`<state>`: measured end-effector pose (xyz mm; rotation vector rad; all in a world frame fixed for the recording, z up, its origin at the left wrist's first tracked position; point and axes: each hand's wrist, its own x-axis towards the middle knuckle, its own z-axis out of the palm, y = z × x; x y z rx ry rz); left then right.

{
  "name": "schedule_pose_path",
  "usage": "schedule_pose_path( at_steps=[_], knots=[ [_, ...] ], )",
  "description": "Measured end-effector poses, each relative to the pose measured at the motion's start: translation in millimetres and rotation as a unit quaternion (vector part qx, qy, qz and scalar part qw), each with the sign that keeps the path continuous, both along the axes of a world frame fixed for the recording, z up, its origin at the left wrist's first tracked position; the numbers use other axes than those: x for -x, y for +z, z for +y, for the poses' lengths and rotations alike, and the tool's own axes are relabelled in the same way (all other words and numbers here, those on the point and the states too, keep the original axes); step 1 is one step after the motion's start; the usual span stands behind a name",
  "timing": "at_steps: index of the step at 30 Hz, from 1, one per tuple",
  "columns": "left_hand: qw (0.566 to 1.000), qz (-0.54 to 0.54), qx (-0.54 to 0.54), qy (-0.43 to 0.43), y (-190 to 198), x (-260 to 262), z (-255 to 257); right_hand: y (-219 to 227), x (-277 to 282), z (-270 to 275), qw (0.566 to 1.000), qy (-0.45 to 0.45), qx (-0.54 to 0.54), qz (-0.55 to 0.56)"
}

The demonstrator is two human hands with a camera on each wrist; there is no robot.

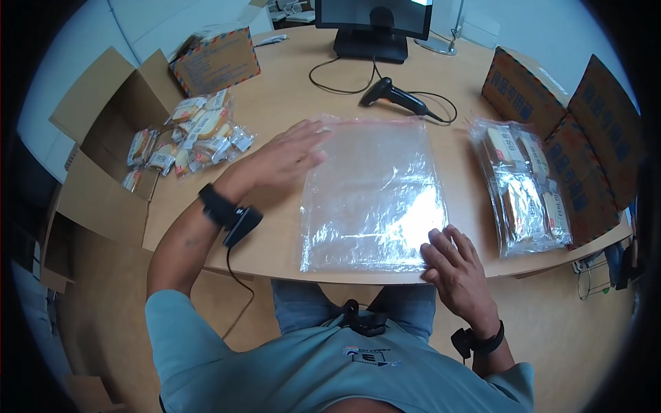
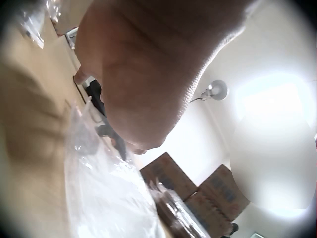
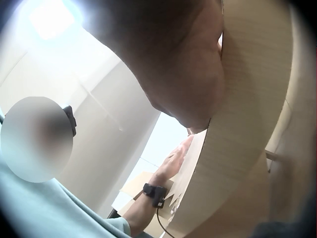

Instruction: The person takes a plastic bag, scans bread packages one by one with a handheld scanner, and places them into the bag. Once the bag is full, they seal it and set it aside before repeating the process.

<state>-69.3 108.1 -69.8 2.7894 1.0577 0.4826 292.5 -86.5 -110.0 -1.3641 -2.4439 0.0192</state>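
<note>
A clear, flat plastic bag (image 1: 372, 199) lies on the desk in front of the person, its surface glossy and slightly wrinkled. The left hand (image 1: 286, 155) is at the bag's upper left edge, fingers extended and a little blurred over the film. In the left wrist view that hand (image 2: 143, 74) hides part of the desk behind it. At the lower right corner of the bag the right hand (image 1: 454, 268) rests with loosely bent fingers. The right wrist view shows this hand (image 3: 183, 74) from the wrist side, low at the desk's edge, fingertips hidden.
A heap of wrapped bread snacks (image 1: 200, 134) lies by an open carton (image 1: 103, 165) at left. On the right, a filled clear bag (image 1: 527, 186) sits beside another carton (image 1: 585, 186). Behind are a barcode scanner (image 1: 396, 96), its cable, a monitor (image 1: 375, 17) and a box (image 1: 217, 62).
</note>
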Motion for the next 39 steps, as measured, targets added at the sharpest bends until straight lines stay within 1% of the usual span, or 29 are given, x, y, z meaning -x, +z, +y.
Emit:
schedule_pose_path(
  at_steps=[1, 2, 4, 5, 7, 8, 9, 10, 11, 13, 14, 16, 17, 19, 20, 22, 25, 26, 27, 28, 29, 31, 32, 34, 35, 37, 38, 39],
  knots=[
    [0.999, 0.031, 0.014, -0.027, -5.6, -2.6, 16.3, -1.6, -0.3, -0.6, 1.000, -0.002, -0.016, 0.007],
    [0.999, 0.034, 0.010, -0.031, -10.6, -3.1, 29.3, -3.0, -0.8, -0.7, 1.000, -0.006, -0.020, 0.010],
    [0.991, 0.135, 0.021, 0.002, -18.0, -2.2, 44.8, -5.6, -2.0, -1.6, 1.000, -0.005, -0.025, 0.006],
    [0.991, 0.136, 0.021, -0.001, -20.4, -1.4, 47.0, -5.8, -2.8, -1.8, 1.000, -0.008, -0.025, 0.007],
    [0.973, 0.188, 0.097, 0.093, -25.1, 2.8, 49.1, -5.6, -3.9, -0.4, 1.000, 0.001, -0.022, 0.008],
    [0.973, 0.189, 0.099, 0.093, -37.2, 10.4, 53.0, -5.6, -4.1, -0.2, 1.000, 0.001, -0.020, 0.010],
    [0.979, 0.159, 0.060, 0.111, -55.0, 19.7, 57.2, -4.6, -4.0, -0.1, 1.000, 0.000, -0.017, 0.011],
    [0.983, 0.129, 0.022, 0.130, -58.0, 21.4, 53.0, -5.0, -3.1, -0.1, 1.000, 0.000, -0.013, 0.013],
    [0.982, 0.131, 0.026, 0.132, -59.3, 22.6, 52.0, -6.8, -2.7, -0.4, 1.000, 0.003, -0.009, 0.015],
    [0.973, 0.129, 0.079, 0.172, -54.9, 18.6, 48.9, -9.7, -3.6, -1.7, 1.000, -0.013, -0.019, 0.021],
    [0.973, 0.130, 0.081, 0.173, -49.6, 16.0, 42.1, -8.5, -2.8, -2.1, 0.999, -0.018, -0.018, 0.036],
    [0.972, 0.074, 0.032, 0.223, -39.6, 10.5, 22.5, -7.7, -3.7, -2.4, 0.999, -0.017, -0.024, 0.042],
    [0.972, 0.074, 0.037, 0.221, -29.2, 7.6, 8.0, -7.7, -5.1, -3.1, 0.998, -0.017, -0.031, 0.047],
    [0.979, -0.012, 0.045, 0.201, -6.5, 4.3, -30.4, -9.3, -8.0, -5.1, 0.997, -0.025, -0.034, 0.058],
    [0.978, -0.009, 0.054, 0.202, -0.9, 4.9, -50.9, -11.1, -8.5, -5.9, 0.996, -0.031, -0.043, 0.071],
    [0.981, 0.014, 0.107, 0.160, 4.8, 7.1, -94.7, -14.7, -10.1, -6.0, 0.997, -0.027, -0.032, 0.066],
    [0.980, 0.044, 0.130, 0.145, -3.5, -2.7, -148.6, -24.9, -14.5, -5.2, 0.997, -0.039, -0.034, 0.050],
    [0.982, 0.038, 0.135, 0.125, -9.3, -7.8, -161.0, -25.8, -12.4, -7.3, 0.994, -0.056, -0.048, 0.081],
    [0.984, 0.059, 0.103, 0.130, -15.8, -11.0, -170.6, -23.4, -12.0, -9.9, 0.989, -0.075, -0.065, 0.109],
    [0.985, 0.079, 0.070, 0.137, -22.1, -15.2, -176.5, -18.3, -11.6, -12.2, 0.989, -0.109, -0.043, 0.085],
    [0.988, 0.073, 0.069, 0.118, -28.5, -20.3, -178.9, -16.6, -12.3, -12.2, 0.990, -0.117, -0.030, 0.069],
    [0.986, 0.075, 0.039, 0.146, -38.1, -22.8, -182.0, -17.0, -11.2, -11.0, 0.993, -0.098, -0.037, 0.049],
    [0.987, 0.074, 0.033, 0.138, -41.6, -22.3, -182.0, -17.4, -11.0, -11.5, 0.992, -0.106, -0.042, 0.049],
    [0.985, 0.061, 0.028, 0.158, -46.6, -21.9, -180.6, -16.8, -11.3, -11.5, 0.993, -0.099, -0.037, 0.047],
    [0.986, 0.059, 0.023, 0.153, -44.5, -23.0, -181.4, -16.7, -11.3, -12.4, 0.993, -0.104, -0.042, 0.046],
    [0.990, 0.020, 0.041, 0.136, -39.8, -26.1, -183.1, -17.5, -12.0, -13.5, 0.988, -0.111, -0.052, 0.094],
    [0.991, 0.019, 0.036, 0.128, -40.3, -27.1, -183.4, -16.6, -12.5, -12.2, 0.987, -0.118, -0.057, 0.093],
    [0.989, 0.047, 0.029, 0.134, -41.3, -28.9, -183.8, -15.1, -13.3, -10.8, 0.989, -0.106, -0.045, 0.094]
  ],
)
